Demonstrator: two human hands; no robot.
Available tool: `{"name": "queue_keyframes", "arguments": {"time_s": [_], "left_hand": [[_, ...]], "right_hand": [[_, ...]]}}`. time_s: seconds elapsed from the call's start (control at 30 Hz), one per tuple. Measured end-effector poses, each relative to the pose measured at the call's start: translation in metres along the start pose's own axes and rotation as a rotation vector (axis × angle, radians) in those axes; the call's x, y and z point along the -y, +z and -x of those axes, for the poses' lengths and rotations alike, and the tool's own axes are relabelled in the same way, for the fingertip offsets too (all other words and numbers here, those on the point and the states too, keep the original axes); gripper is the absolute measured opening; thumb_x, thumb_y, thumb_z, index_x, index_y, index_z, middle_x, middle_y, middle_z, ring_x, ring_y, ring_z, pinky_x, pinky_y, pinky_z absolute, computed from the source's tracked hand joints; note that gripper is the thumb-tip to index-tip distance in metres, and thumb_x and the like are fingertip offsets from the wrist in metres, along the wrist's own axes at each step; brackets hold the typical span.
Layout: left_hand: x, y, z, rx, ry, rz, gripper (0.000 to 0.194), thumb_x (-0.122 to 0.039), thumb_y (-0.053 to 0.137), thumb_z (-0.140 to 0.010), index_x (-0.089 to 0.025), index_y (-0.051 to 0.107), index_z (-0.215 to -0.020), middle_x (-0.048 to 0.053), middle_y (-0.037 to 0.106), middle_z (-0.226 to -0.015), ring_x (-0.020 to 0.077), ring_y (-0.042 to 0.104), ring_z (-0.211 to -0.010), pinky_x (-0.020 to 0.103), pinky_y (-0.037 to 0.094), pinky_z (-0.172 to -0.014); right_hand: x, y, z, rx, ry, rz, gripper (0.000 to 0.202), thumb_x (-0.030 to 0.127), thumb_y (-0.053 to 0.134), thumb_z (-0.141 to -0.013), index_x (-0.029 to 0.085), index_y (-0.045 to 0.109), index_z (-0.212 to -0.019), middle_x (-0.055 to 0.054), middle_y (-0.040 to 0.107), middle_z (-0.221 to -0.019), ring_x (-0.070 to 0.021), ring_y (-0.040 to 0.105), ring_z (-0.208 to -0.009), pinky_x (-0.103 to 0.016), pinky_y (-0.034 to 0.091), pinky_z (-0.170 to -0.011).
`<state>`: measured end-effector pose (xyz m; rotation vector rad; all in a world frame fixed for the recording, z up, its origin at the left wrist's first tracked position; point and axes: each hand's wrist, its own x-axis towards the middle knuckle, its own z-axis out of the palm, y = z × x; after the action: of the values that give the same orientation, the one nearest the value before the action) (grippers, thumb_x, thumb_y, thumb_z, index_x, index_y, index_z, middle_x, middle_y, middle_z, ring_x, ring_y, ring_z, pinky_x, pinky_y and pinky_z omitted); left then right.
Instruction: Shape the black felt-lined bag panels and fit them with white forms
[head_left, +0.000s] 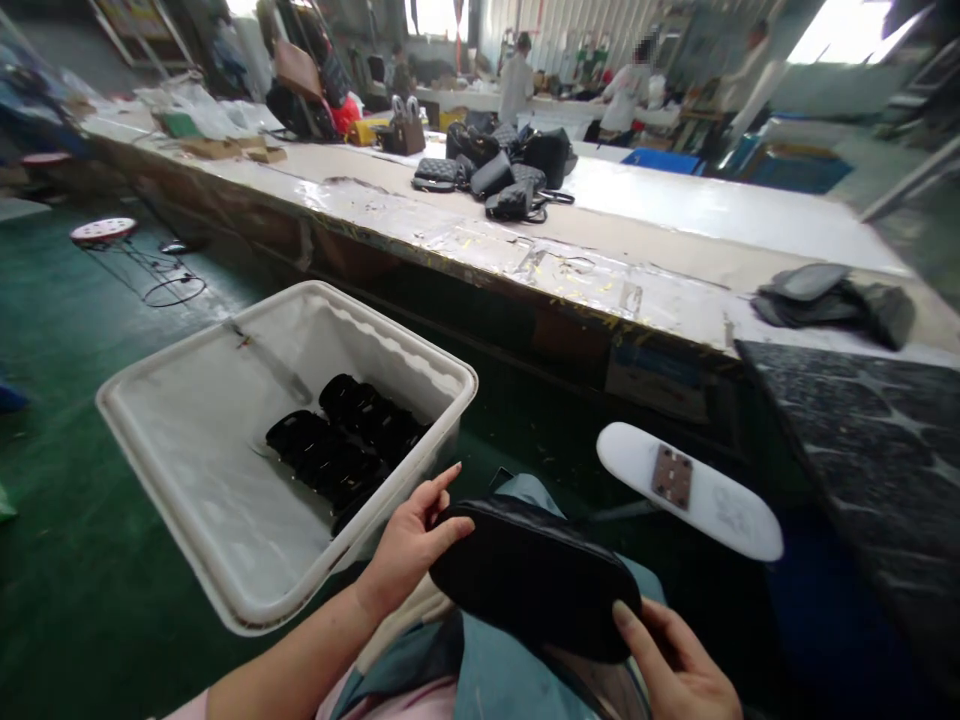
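Across my lap I hold a black, rounded-end bag piece [536,580], its quilted edge turned up and a flat dark face toward me. My left hand [420,535] grips its left end, thumb on top and index finger stretched out past the edge. At the lower right end my right hand [667,650] pinches the piece, thumb on the near face and fingers behind. To the left stands a white plastic bin [202,470] with several similar black pieces [349,440] stacked in rows inside.
A long worktable [360,205] crosses ahead, bearing a heap of black quilted bags [502,165] and dark pieces [832,300]. A white oval board [690,490] stands at my right, beside a speckled dark panel [870,440]. A stool [105,232] is far left. Several people work behind.
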<state>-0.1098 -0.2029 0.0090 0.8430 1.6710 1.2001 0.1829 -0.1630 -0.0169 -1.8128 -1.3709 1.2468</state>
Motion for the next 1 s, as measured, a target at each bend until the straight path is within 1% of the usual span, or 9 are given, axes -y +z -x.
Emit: {"name": "queue_keyframes", "arguments": {"time_s": [0.13,0.3,0.47,0.53,0.6,0.67,0.77,0.93,1.0], "left_hand": [[0.009,-0.003,-0.002,0.055,0.010,-0.068,0.028,-0.040,0.064,-0.079,-0.025,0.071,-0.102,0.002,0.054,-0.091,0.0159,0.052,-0.088,0.023,0.039,-0.075],[0.029,0.000,-0.003,-0.046,-0.014,0.013,0.024,-0.041,0.065,-0.078,-0.021,0.072,-0.089,0.001,0.056,-0.088,0.0152,0.053,-0.084,0.021,0.039,-0.070],[0.030,0.004,-0.004,-0.112,-0.018,0.014,0.029,-0.045,0.067,-0.074,-0.018,0.072,-0.084,0.002,0.056,-0.085,0.0160,0.052,-0.080,0.021,0.039,-0.065],[0.026,0.004,-0.005,-0.090,-0.055,0.025,0.031,-0.047,0.067,-0.074,-0.017,0.072,-0.084,0.002,0.056,-0.082,0.0160,0.052,-0.077,0.022,0.038,-0.061],[0.023,0.005,-0.009,-0.036,-0.077,0.000,0.033,-0.048,0.066,-0.075,-0.016,0.072,-0.082,0.003,0.055,-0.080,0.0157,0.051,-0.074,0.022,0.037,-0.059],[0.019,0.006,-0.014,0.012,-0.065,-0.059,0.033,-0.048,0.065,-0.075,-0.016,0.072,-0.079,0.003,0.055,-0.079,0.0154,0.051,-0.073,0.022,0.037,-0.058],[0.011,0.012,-0.028,0.022,-0.033,-0.113,0.033,-0.049,0.066,-0.073,-0.016,0.071,-0.073,0.002,0.056,-0.076,0.0145,0.051,-0.072,0.022,0.036,-0.059],[-0.006,0.022,-0.060,0.064,-0.209,0.007,0.046,-0.058,0.063,-0.071,-0.013,0.069,-0.077,0.002,0.058,-0.065,0.0131,0.050,-0.057,0.024,0.035,-0.051],[-0.009,0.025,-0.067,0.033,-0.171,0.058,0.052,-0.061,0.058,-0.074,-0.012,0.069,-0.085,0.005,0.063,-0.072,0.0156,0.055,-0.063,0.026,0.039,-0.056]], "right_hand": [[0.016,0.007,0.007,0.007,-0.152,0.029,0.034,0.052,0.067,-0.071,0.020,0.070,-0.083,-0.004,0.068,-0.081,-0.0198,0.062,-0.075,-0.026,0.049,-0.068],[0.026,0.014,0.008,-0.005,-0.247,0.011,0.028,0.044,0.061,-0.080,0.019,0.066,-0.069,-0.002,0.058,-0.069,-0.0156,0.056,-0.067,-0.025,0.043,-0.062],[0.026,0.011,0.006,0.008,-0.323,0.063,0.037,0.041,0.050,-0.088,0.019,0.057,-0.059,-0.001,0.053,-0.065,-0.0142,0.053,-0.063,-0.025,0.041,-0.060],[0.025,0.011,0.005,0.040,-0.334,0.119,0.035,0.041,0.043,-0.091,0.019,0.060,-0.070,-0.002,0.057,-0.068,-0.0149,0.055,-0.065,-0.026,0.042,-0.061],[0.024,0.013,0.002,0.076,-0.308,0.199,0.033,0.045,0.043,-0.090,0.018,0.060,-0.099,-0.002,0.061,-0.074,-0.0167,0.058,-0.067,-0.027,0.044,-0.062],[0.024,0.017,-0.002,0.111,-0.316,0.287,0.045,0.049,0.048,-0.086,0.018,0.054,-0.118,-0.005,0.065,-0.086,-0.0200,0.062,-0.077,-0.030,0.047,-0.069],[0.027,0.023,-0.012,0.152,-0.388,0.333,0.037,0.049,0.048,-0.087,0.019,0.063,-0.103,-0.006,0.067,-0.096,-0.0219,0.062,-0.091,-0.031,0.045,-0.080],[0.025,0.030,-0.032,0.155,-0.319,0.296,0.047,0.057,0.037,-0.088,0.019,0.065,-0.082,-0.002,0.063,-0.067,-0.0175,0.058,-0.065,-0.027,0.040,-0.062],[0.021,0.031,-0.039,0.135,-0.272,0.276,0.053,0.061,0.034,-0.087,0.019,0.064,-0.077,-0.002,0.061,-0.063,-0.0172,0.055,-0.061,-0.027,0.038,-0.058]]}}
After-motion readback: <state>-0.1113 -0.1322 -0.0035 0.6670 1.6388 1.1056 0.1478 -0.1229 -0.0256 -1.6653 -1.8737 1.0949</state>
